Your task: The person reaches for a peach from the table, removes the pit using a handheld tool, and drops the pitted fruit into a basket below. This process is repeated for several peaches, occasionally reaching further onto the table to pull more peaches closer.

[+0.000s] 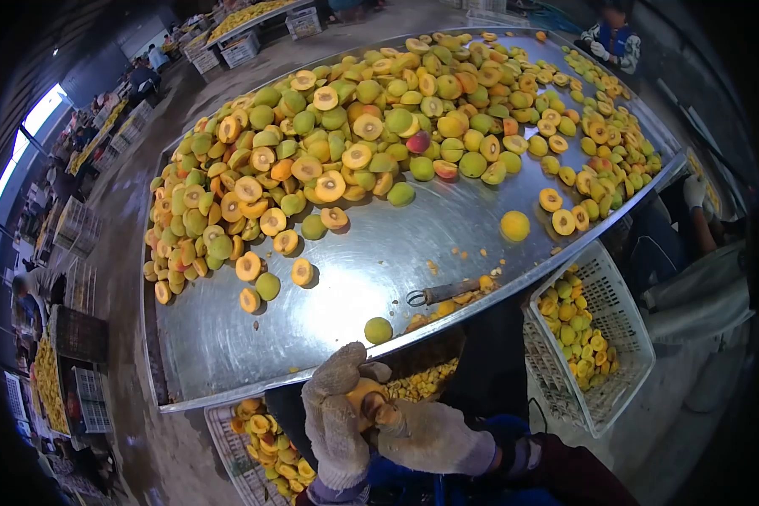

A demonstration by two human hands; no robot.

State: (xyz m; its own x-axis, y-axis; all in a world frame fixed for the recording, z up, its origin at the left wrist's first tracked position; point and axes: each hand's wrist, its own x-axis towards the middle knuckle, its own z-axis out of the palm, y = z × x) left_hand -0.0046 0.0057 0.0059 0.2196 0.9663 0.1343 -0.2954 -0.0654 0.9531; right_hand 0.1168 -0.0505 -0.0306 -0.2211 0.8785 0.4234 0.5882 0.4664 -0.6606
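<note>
Close in front of me at the table's near edge, my left hand (333, 409), in a knitted work glove, is wrapped round a halved yellow peach (364, 395). Its brown centre faces up between my hands. My right hand (437, 437), gloved too, is closed against the peach's near side, its fingertips right at the brown centre. A pitting tool (437, 293) with a looped metal end and a worn handle lies on the metal table (346, 295) beyond my hands. A single greenish peach (378, 330) rests near the edge, just above my left hand.
A large heap of halved peaches (329, 143) covers the table's far side. Crates of peach pieces stand below: a white crate (632, 354) at right, another crate (232, 460) at left. Pit pieces (422, 384) lie under the edge. A co-worker (616, 42) stands at the far right corner.
</note>
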